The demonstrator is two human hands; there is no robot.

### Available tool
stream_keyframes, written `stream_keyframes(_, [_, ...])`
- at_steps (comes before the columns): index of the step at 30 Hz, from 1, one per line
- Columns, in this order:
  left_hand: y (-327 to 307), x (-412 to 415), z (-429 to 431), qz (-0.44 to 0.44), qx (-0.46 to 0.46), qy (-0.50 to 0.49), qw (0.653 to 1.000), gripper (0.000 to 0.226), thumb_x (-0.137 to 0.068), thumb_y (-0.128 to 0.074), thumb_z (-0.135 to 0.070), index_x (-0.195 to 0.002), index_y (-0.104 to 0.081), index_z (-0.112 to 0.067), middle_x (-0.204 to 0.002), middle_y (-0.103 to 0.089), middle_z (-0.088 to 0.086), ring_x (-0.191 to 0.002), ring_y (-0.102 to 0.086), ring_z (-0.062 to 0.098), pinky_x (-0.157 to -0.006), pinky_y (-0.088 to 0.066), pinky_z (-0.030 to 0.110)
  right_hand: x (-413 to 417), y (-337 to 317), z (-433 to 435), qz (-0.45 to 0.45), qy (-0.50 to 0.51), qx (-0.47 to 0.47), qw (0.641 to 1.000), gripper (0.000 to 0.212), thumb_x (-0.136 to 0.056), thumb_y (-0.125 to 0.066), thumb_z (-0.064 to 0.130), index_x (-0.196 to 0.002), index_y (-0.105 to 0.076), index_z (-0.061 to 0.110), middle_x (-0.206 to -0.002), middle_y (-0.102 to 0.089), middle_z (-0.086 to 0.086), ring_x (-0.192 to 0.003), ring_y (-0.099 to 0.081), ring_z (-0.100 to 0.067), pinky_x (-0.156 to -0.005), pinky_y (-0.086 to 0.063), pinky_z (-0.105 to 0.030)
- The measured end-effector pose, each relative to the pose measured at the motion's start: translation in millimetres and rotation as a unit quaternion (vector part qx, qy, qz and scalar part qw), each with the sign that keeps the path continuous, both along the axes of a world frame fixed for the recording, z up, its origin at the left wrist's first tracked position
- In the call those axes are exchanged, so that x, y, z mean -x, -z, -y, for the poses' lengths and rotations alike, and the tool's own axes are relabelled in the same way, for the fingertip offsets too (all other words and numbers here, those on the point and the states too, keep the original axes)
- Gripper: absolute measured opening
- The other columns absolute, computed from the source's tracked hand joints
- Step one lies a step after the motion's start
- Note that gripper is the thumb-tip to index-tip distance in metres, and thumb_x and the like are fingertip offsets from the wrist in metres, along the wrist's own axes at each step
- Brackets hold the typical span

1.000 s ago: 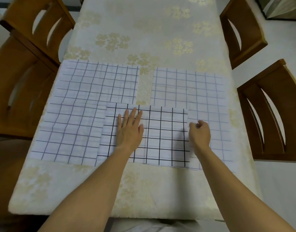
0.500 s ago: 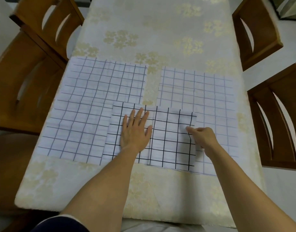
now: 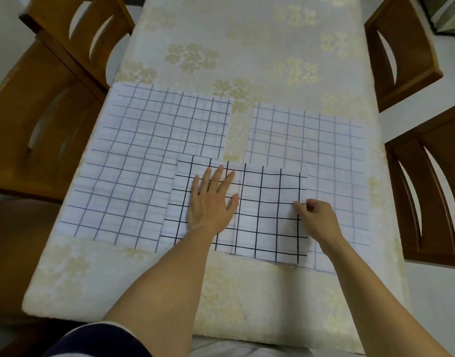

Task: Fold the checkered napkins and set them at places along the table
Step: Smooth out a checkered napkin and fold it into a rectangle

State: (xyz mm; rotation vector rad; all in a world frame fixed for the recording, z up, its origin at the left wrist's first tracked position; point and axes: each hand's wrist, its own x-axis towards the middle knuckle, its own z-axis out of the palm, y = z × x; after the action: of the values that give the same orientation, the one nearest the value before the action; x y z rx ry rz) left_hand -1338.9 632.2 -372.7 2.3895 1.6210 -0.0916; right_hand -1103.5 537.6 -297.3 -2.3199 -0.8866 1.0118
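Black-check napkin point(image 3: 267, 222) on tabletop point(image 3: 247, 34): my L hand point(image 3: 212, 199) is pressing it flat, open; R hand point(image 3: 319, 217) is pinching its rt edge.

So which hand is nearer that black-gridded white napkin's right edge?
Right. The right hand pinches that edge of the black-gridded white napkin; the left hand lies on its left half.

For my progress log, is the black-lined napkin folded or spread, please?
Spread flat: black-lined napkin lies under the flat left hand; right hand pinches its right edge. Whether it is doubled, cannot tell.
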Motion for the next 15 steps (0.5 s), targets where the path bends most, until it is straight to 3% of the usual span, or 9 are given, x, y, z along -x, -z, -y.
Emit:
stream_keyframes(2, [-1, 0, 0, -0.002, -0.001, 0.001, 1.000, 0.065, -0.101, -0.004, -0.063, -0.159, 0.013, -0.040, -0.168, 0.019, -0.007, -0.156, 0.015, 0.021, -0.125, 0.002, 0.051, 7, -6, 2, 0.062, -0.020, -0.030, 0.997, 0.039, -0.101, -0.054, 0.029, -0.070, -0.045, 0.006, -0.057, -0.044, -0.004, -0.053, -0.038, -0.019, -0.053, -0.030, -0.030])
stream_keyframes(6, [-2, -1, 1, 0.001, 0.004, 0.002, 1.000, 0.060, -0.101, 0.002, -0.060, -0.156, 0.020, -0.043, -0.167, 0.023, -0.006, -0.155, 0.018, 0.022, -0.124, 0.002, 0.053, 29, -22, 2, 0.131, -0.056, -0.087, 0.986, 0.041, -0.106, -0.046, 0.025, -0.066, -0.043, 0.016, -0.049, -0.040, 0.004, -0.045, -0.034, -0.011, -0.047, -0.028, -0.027])
stream_keyframes(11, [-3, -1, 0, 0.007, 0.003, 0.003, 1.000, 0.058, -0.103, 0.000, -0.057, -0.155, 0.021, -0.044, -0.167, 0.025, -0.004, -0.155, 0.019, 0.024, -0.124, 0.002, 0.053, 53, -42, 4, 0.093, -0.074, -0.167, 0.979, 0.040, -0.107, -0.043, 0.023, -0.067, -0.044, 0.021, -0.047, -0.035, 0.009, -0.043, -0.035, -0.010, -0.044, -0.027, -0.020])
stream_keyframes(13, [-3, -1, 1, 0.006, 0.000, 0.003, 1.000, 0.057, -0.104, -0.001, -0.055, -0.155, 0.021, -0.044, -0.166, 0.025, -0.004, -0.155, 0.019, 0.024, -0.124, 0.003, 0.053, 63, -51, 1, 0.071, -0.079, -0.184, 0.977, 0.029, -0.107, -0.043, 0.019, -0.084, -0.060, 0.018, -0.048, -0.038, 0.010, -0.045, -0.041, -0.007, -0.047, -0.032, -0.016])
stream_keyframes(15, [-5, -2, 1, 0.003, -0.005, 0.002, 1.000, 0.057, -0.104, -0.002, -0.054, -0.156, 0.019, -0.044, -0.167, 0.023, -0.004, -0.155, 0.018, 0.024, -0.124, 0.004, 0.053, 73, -59, -4, 0.056, -0.086, -0.189, 0.977, 0.028, -0.108, -0.041, 0.016, -0.118, -0.066, 0.010, -0.052, -0.045, 0.009, -0.049, -0.049, -0.002, -0.050, -0.037, -0.011])
